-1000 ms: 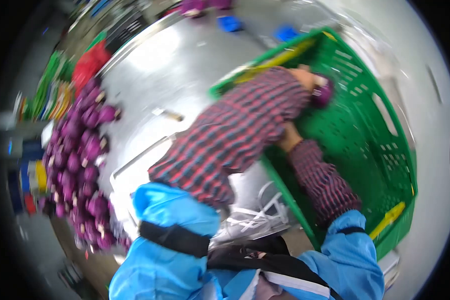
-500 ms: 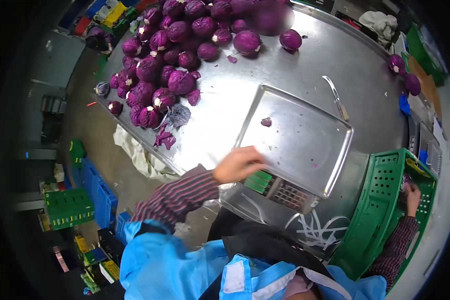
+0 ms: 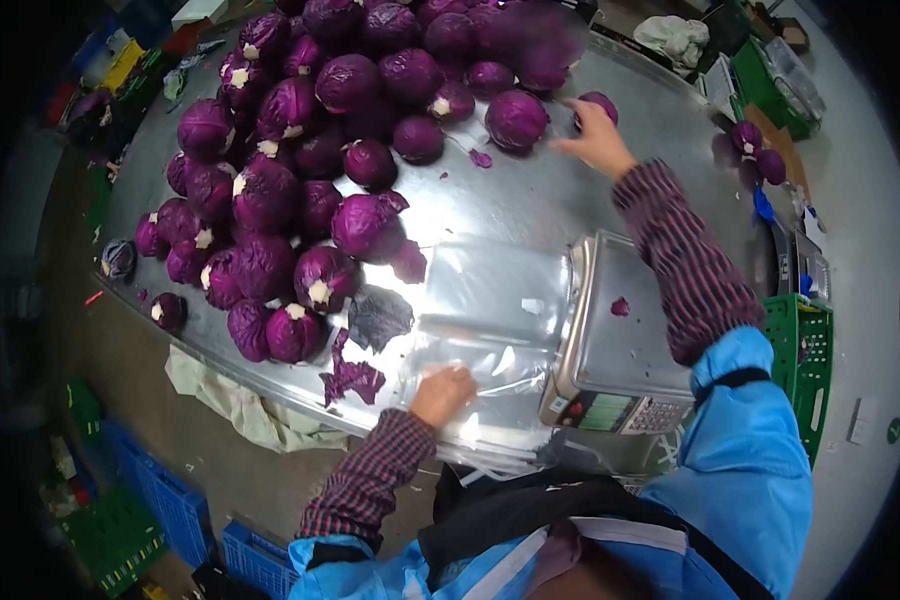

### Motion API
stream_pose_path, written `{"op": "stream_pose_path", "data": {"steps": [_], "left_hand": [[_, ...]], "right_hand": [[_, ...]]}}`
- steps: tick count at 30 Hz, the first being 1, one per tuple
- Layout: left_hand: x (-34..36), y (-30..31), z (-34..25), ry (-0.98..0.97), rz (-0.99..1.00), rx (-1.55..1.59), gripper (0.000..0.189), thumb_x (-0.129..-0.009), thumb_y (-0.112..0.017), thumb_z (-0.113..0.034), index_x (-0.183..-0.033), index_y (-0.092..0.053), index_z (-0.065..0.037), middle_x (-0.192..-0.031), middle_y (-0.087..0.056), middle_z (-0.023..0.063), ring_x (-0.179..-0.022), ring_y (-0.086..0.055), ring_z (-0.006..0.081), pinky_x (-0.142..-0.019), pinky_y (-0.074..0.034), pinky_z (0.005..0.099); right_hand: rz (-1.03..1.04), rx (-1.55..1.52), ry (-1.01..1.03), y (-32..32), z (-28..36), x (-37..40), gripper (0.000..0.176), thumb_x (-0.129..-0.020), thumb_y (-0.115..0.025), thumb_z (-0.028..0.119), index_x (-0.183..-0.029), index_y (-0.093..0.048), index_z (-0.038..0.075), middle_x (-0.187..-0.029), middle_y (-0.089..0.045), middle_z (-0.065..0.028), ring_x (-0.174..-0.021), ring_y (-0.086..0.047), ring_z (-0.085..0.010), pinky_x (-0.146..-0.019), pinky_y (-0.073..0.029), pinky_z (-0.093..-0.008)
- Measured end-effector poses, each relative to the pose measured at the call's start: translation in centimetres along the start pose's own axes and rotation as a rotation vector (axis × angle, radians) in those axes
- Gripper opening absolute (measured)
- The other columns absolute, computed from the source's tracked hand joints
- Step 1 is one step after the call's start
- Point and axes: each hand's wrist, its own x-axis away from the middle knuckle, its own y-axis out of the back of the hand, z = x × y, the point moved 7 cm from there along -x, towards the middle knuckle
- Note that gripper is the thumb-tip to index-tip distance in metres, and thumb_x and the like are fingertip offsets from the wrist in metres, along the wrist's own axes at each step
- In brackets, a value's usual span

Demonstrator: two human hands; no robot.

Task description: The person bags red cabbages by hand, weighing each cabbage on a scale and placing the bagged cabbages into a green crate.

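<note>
My right hand (image 3: pixel 598 138) is stretched over the metal table, fingers apart, at the near side of a small red cabbage (image 3: pixel 598 106). Another red cabbage (image 3: pixel 516 120) lies just left of it. My left hand (image 3: pixel 444 394) has its fingers curled at the left edge of clear plastic bags (image 3: pixel 495 300); what it grips, if anything, is too hidden to tell. The bags lie flat beside the scale (image 3: pixel 620 340), whose metal tray bears a small purple leaf scrap (image 3: pixel 620 307). A large heap of red cabbages (image 3: pixel 265 195) covers the table's left and back.
Loose purple leaves (image 3: pixel 354 380) and a dark wilted leaf (image 3: pixel 380 317) lie left of the bags. Two cabbages (image 3: pixel 770 166) sit at the far right edge. A green crate (image 3: pixel 798 350) stands right of the scale, and blue crates (image 3: pixel 160 480) are on the floor at left.
The view has turned left. My right hand has left the green crate and reached out to the small cabbage. My left hand has moved from the scale's front to the bags on its left.
</note>
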Motion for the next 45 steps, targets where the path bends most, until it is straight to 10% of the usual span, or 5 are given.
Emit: {"op": "stream_pose_path", "data": {"steps": [15,20,24,29,45], "left_hand": [[-0.6,5.9,0.3,0.381,-0.065,0.457,0.009,-0.086,-0.061,-0.008,-0.086,-0.055,-0.002,-0.077,-0.056,0.0148,-0.070,-0.057,0.0343,-0.062,-0.044,0.0387],[0.9,7.6,0.6,0.487,-0.206,0.600,0.008,-0.089,-0.061,-0.008,-0.088,-0.056,-0.002,-0.073,-0.057,0.0057,-0.060,-0.052,0.0141,-0.058,-0.042,0.0265],[2.5,8.0,0.8,0.627,-0.384,0.994,0.009,-0.092,-0.059,-0.009,-0.086,-0.056,-0.003,-0.076,-0.055,-0.0030,-0.066,-0.046,0.0026,-0.059,-0.038,0.0189],[2.3,9.6,-1.4,0.587,-0.423,0.918,0.009,-0.091,-0.061,-0.008,-0.086,-0.056,-0.002,-0.071,-0.058,-0.0011,-0.061,-0.050,0.0031,-0.056,-0.040,0.0190],[-3.4,8.4,-10.5,0.203,0.040,0.791,0.013,-0.088,-0.052,0.005,-0.093,-0.064,0.002,-0.086,-0.054,0.0063,-0.062,-0.060,0.0115,-0.059,-0.053,0.0244]], "right_hand": [[0.098,-1.036,-0.709,-11.2,-4.8,-2.0,0.104,-0.050,-0.092,0.033,-0.136,-0.040,0.005,-0.126,-0.052,-0.0185,-0.116,-0.053,-0.0289,-0.102,-0.042,-0.0361],[0.208,-0.550,-0.297,-13.0,-1.6,-5.0,0.100,-0.057,-0.090,0.028,-0.138,-0.036,0.005,-0.123,-0.054,-0.0169,-0.114,-0.054,-0.0308,-0.091,-0.051,-0.0462],[0.252,-1.051,-0.670,-14.1,0.1,-1.2,0.094,-0.061,-0.087,0.032,-0.136,-0.036,0.004,-0.127,-0.050,-0.0187,-0.111,-0.056,-0.0337,-0.082,-0.056,-0.0483],[0.288,-1.200,-0.371,-6.1,6.1,2.5,0.079,-0.075,-0.077,0.027,-0.138,-0.035,0.006,-0.131,-0.048,-0.0144,-0.116,-0.053,-0.0283,-0.088,-0.052,-0.0457],[-0.510,-0.419,-0.444,9.7,5.1,34.8,0.104,-0.062,-0.087,0.030,-0.142,-0.024,0.005,-0.138,-0.036,-0.0189,-0.129,-0.038,-0.0297,-0.110,-0.030,-0.0391]]}}
